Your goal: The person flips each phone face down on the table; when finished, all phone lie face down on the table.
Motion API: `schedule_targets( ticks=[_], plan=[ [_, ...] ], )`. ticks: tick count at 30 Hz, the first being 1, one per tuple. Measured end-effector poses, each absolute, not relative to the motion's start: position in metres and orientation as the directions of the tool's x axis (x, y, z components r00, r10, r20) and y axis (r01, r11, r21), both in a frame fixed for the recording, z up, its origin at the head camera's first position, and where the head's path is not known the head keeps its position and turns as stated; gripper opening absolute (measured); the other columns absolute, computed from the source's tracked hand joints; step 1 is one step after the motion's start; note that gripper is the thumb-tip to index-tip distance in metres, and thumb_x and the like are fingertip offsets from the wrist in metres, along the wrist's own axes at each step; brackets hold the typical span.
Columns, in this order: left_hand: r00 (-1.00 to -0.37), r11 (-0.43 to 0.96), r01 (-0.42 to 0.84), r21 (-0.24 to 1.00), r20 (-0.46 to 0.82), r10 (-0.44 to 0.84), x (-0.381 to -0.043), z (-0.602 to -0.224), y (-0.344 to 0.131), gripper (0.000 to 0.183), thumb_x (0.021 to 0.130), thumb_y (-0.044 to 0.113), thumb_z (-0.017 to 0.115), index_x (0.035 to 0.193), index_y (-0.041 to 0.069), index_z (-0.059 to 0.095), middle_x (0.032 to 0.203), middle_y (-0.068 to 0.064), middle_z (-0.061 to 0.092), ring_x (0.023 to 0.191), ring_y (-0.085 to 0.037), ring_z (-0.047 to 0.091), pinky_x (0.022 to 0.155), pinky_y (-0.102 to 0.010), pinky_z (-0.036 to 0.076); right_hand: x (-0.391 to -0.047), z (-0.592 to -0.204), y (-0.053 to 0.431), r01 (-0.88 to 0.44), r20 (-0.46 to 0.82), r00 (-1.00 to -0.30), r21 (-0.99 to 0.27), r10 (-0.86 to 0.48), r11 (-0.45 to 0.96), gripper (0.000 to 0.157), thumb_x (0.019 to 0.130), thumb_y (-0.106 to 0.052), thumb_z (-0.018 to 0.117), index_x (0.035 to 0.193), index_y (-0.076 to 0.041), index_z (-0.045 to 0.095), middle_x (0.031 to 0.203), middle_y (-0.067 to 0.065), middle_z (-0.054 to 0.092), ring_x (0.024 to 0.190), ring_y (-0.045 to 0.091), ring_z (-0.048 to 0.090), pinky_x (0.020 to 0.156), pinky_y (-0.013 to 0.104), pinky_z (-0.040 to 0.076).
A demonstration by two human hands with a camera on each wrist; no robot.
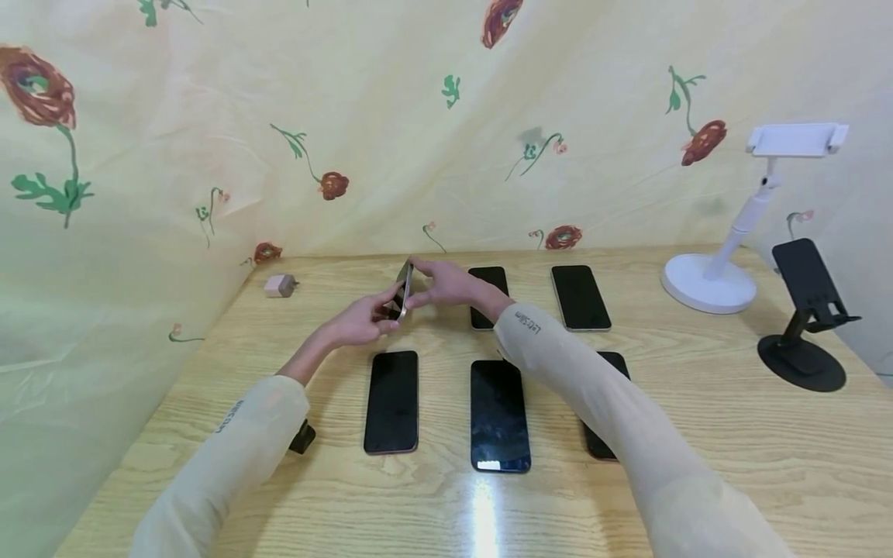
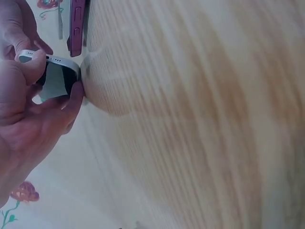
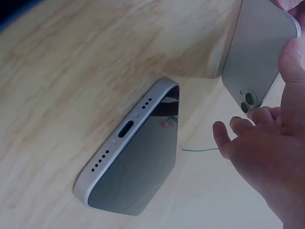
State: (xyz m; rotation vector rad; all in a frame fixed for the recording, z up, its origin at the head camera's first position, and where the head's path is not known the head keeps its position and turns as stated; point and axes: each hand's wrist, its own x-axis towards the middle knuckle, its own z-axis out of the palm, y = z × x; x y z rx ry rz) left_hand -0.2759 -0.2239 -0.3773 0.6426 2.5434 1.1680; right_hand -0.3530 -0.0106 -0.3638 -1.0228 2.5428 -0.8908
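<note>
Between both hands a silver-edged smartphone (image 1: pixel 404 291) stands on edge near the back of the table, dark screen toward the left. My left hand (image 1: pixel 357 319) grips it near the port end, thumb on the short edge (image 2: pixel 56 60) in the left wrist view. From the other side my right hand (image 1: pixel 452 285) holds it by the edges. The right wrist view shows its pale back (image 3: pixel 259 47) with two camera lenses, the right thumb along one edge. Nearest to the hands on the table, a black-screened phone (image 1: pixel 392 403) lies flat, and another phone (image 1: pixel 491 277) is partly behind my right wrist.
More phones lie face up: one in front (image 1: pixel 500 418), one at the back (image 1: pixel 581 298), one (image 1: pixel 615 361) partly covered by the right sleeve. A plug adapter (image 1: pixel 280 286) sits back left; a small black object (image 1: pixel 303 439) shows beside the left sleeve. White (image 1: pixel 708 284) and black (image 1: pixel 802 364) stands are at right.
</note>
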Motion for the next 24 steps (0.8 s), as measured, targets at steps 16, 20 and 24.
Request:
schedule_targets(
  ticks=[16,20,24],
  plan=[
    [-0.841,0.495,0.225,0.839,-0.09,0.533,-0.274,-0.371,-0.234,0.089,0.098,0.0,0.06,0.161,0.013,-0.002,0.158,-0.027,0.024,0.133,-0.044,0.043,0.103,-0.053,0.04,-0.345,-0.366,-0.024,-0.488,0.044,-0.749,-0.711,-0.661,0.506,0.102,0.085,-0.038,0.082,0.159,-0.004,0.021,0.158,0.016,0.031,0.14,0.031,0.038,0.112,0.038,0.032],
    [-0.834,0.456,0.207,0.866,-0.088,0.544,-0.275,-0.372,-0.236,0.09,0.098,-0.003,0.058,0.161,0.012,-0.006,0.158,-0.029,0.023,0.133,-0.045,0.042,0.104,-0.053,0.039,-0.344,-0.369,-0.029,-0.47,0.058,-0.765,-0.731,-0.641,0.495,0.104,0.084,-0.036,0.083,0.157,0.002,0.02,0.159,0.019,0.028,0.138,0.036,0.04,0.11,0.039,0.035],
    [-0.84,0.429,0.154,0.89,-0.112,0.532,-0.274,-0.373,-0.237,0.093,0.099,-0.003,0.057,0.159,0.012,-0.012,0.156,-0.029,0.028,0.131,-0.043,0.044,0.102,-0.047,0.042,-0.342,-0.37,-0.03,-0.439,0.011,-0.782,-0.719,-0.623,0.539,0.099,0.087,-0.039,0.079,0.155,0.006,0.024,0.154,0.025,0.033,0.136,0.038,0.042,0.108,0.042,0.038]
  ],
)
